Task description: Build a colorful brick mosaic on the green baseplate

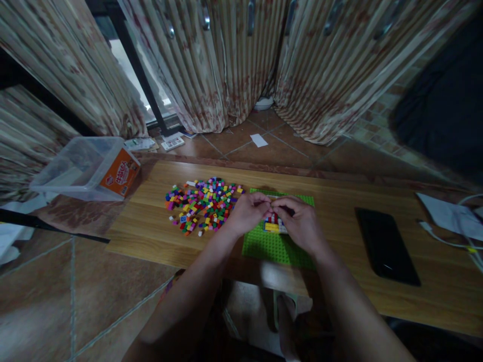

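From the bunched fingertips (281, 202), the bricks (270, 227) lie toward the near edge of the board (260, 246), right hand (302, 218) closer than left hand (245, 211); I can't tell if anything's pinched.

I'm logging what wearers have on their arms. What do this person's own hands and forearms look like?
The left hand and right hand are ungloved. The left forearm and right forearm show no sleeve, watch or bracelet, bare to the picture's edge. Any rings are too small to make out.
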A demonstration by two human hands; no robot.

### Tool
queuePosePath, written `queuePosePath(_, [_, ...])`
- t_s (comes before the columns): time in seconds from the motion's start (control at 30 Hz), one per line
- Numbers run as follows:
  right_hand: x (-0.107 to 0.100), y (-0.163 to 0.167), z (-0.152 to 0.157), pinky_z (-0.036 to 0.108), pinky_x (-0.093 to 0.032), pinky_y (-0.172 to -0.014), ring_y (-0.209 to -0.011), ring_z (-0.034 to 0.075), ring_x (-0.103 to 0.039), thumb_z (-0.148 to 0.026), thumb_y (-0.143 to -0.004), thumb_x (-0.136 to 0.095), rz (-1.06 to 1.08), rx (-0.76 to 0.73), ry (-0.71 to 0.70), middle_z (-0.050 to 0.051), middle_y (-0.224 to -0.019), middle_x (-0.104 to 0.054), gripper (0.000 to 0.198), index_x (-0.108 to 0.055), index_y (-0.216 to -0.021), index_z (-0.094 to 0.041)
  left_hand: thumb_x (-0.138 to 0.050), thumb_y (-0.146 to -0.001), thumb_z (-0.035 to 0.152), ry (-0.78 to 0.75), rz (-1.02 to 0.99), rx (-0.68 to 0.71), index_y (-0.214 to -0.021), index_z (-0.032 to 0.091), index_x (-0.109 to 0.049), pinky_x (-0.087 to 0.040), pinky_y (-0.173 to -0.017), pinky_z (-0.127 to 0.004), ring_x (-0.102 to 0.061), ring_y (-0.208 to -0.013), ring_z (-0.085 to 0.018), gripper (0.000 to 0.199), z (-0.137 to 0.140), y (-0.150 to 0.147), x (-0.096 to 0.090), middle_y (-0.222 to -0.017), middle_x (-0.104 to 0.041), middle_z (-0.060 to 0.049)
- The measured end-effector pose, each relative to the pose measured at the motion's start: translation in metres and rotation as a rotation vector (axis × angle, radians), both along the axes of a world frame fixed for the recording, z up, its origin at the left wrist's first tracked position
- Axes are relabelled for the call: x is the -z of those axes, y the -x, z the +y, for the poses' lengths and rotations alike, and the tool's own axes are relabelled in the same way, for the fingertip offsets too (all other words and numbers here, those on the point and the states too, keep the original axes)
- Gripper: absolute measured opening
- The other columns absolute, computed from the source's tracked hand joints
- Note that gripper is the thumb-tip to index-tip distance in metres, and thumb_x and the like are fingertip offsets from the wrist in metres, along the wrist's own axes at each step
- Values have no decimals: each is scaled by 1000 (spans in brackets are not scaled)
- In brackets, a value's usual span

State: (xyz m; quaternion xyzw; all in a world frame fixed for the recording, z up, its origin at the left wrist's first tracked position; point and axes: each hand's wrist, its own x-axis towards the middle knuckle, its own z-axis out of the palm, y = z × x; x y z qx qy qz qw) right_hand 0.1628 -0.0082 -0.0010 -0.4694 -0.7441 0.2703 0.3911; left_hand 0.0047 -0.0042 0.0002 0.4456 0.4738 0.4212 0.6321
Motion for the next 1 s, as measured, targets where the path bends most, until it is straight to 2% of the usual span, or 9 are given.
queuePosePath(0.17, [5,2,1,34,-52,-82,-85,18,-67,-24,-83,-60,168,65,94,2,-94,-73,17,-72,-96,-22,-61,-79,16,-108,-23,-21,-79,13,-64,-43,-59,-19,-54,-59,-6,4,1,0,3,-67,-62,2])
queuePosePath(0.3, [3,6,-1,32,-52,-80,-84,17,-67,-24,-81,-63,253,74,90,2,-92,-73,16,-73,-94,-22,-68,-76,25,-160,-68,-35,-77,12,-65,-38,-55,-20,-49,-54,-6,14,2,0,5,-62,-59,3])
queuePosePath(0.43, [1,8,-3,31,-53,-77,-81,16,-68,-24,-81,-64,325,88,101,2,-89,-74,14,-73,-92,-22,-70,-74,29,-136,-129,-32,-77,11,-64,-35,-52,-20,-46,-52,-5,20,0,-1,2,-61,-57,3])
queuePosePath(0.7, [3,10,-3,32,-53,-78,-80,16,-68,-24,-79,-68,402,157,127,2,-87,-74,12,-73,-89,-22,-67,-74,24,-52,-139,-77,-80,12,-64,-38,-55,-21,-49,-53,-6,14,-3,-4,-6,-63,-59,3])
queuePosePath(0.87, [5,10,-2,32,-53,-78,-81,16,-67,-24,-78,-68,385,154,119,2,-87,-74,14,-72,-91,-21,-71,-71,26,-28,-186,-55,-84,11,-66,-40,-59,-21,-51,-57,-7,21,-4,-3,-7,-66,-60,2])
queuePosePath(1.0, [7,9,-2,31,-52,-78,-82,16,-66,-25,-81,-65,326,137,86,3,-90,-72,13,-73,-92,-22,-74,-68,22,-84,-147,-46,-82,11,-65,-40,-61,-21,-51,-60,-7,19,-4,-3,-4,-69,-61,2])
